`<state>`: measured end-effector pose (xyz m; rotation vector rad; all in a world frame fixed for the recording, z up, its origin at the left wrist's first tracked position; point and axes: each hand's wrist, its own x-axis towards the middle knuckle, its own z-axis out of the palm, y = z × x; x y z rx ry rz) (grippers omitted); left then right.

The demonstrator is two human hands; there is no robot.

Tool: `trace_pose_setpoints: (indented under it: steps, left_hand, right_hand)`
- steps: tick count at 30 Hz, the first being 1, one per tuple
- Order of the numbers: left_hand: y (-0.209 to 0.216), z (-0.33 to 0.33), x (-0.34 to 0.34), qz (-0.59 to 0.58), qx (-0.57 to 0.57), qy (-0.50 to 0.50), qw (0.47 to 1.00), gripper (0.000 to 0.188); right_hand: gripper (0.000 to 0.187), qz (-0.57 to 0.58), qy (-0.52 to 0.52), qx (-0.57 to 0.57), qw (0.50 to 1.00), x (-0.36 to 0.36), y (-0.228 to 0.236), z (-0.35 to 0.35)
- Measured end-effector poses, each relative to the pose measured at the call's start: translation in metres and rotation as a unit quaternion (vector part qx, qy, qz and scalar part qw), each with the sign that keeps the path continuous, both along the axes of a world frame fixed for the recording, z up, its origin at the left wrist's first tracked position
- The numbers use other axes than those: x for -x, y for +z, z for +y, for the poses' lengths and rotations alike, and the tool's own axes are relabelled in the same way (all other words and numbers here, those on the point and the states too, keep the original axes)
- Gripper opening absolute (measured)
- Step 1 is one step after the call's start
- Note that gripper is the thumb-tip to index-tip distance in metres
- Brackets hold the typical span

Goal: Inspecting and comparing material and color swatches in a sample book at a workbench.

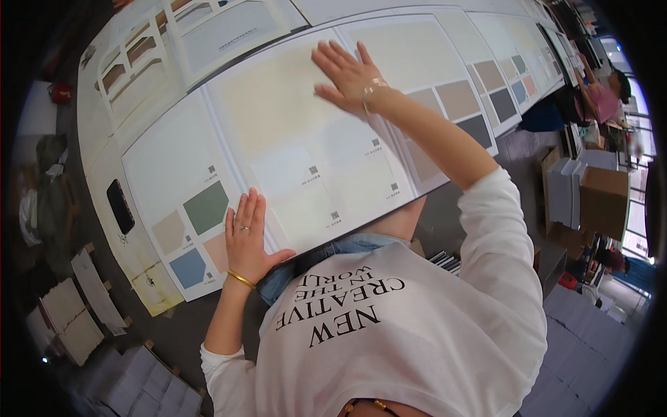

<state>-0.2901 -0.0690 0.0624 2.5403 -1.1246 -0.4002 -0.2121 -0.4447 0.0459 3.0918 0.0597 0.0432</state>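
Observation:
A wide fold-out colour sample board with several hinged panels lies opened across the table before me. My left hand, with a ring and a gold bangle, lies flat at the near edge, by the fold between the left and middle panels; its thumb points out to the right. My right hand, a clear bracelet at its wrist, is stretched out with fingers spread at the upper part of the middle panel, beside a pale cream swatch. Whether its palm touches the surface I cannot tell. Neither hand holds anything.
A black phone lies on the table left of the board. Die-cut white frames lie at the far left. More sample boards extend to the right. Cardboard boxes and a person in pink are farther right.

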Motion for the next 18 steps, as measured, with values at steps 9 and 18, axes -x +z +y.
trace_pose_setpoints:
  steps: [9, 18]
  left_hand:
    - [0.000, -0.004, -0.001, -0.012, -0.012, -0.013, 1.000, 0.123]
    - [-0.008, 0.007, 0.008, -0.051, 0.018, -0.019, 0.998, 0.105]
  right_hand:
    - [0.085, 0.044, -0.057, -0.104, 0.992, 0.242, 0.013, 0.050]
    - [0.074, -0.232, -0.076, -0.404, 0.882, 0.285, -0.020, 0.069]
